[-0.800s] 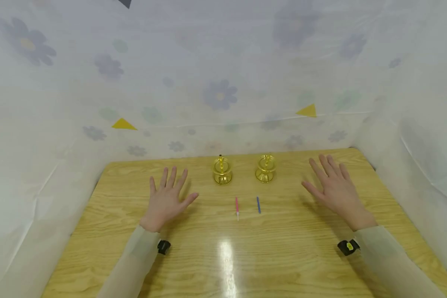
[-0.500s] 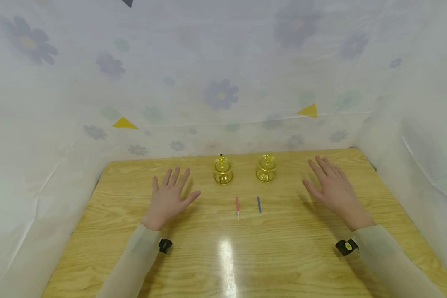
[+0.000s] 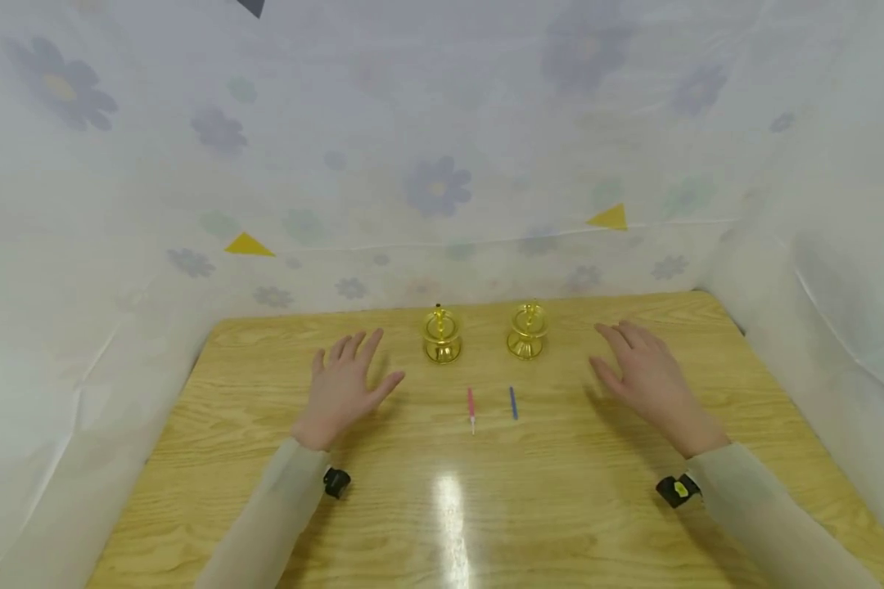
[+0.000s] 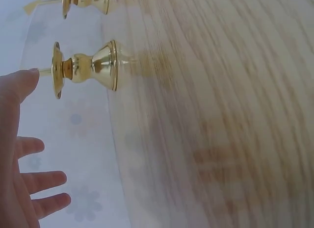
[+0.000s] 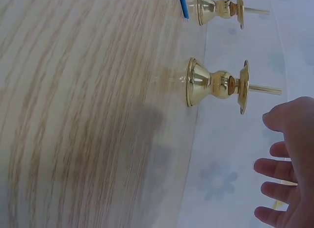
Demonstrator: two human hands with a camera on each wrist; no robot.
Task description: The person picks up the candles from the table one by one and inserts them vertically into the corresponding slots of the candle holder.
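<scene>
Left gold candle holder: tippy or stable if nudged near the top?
The left gold candle holder probably resists a low push thanks to its flared base, but its narrow waist and tall spike suggest a high nudge could tip it. Its glossy finish may be slippery.

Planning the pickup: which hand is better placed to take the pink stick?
Left, probably. The left hand hovers open nearer the pink stick; the blue stick lies between it and the right hand.

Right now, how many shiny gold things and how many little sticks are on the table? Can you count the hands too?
Shiny gold metal candle holders: 2, left candle holder and right candle holder
Thin little candles: 2, pink candle and blue candle
Bare hands: 2, left hand and right hand, both holding nothing
Total: 6
</scene>
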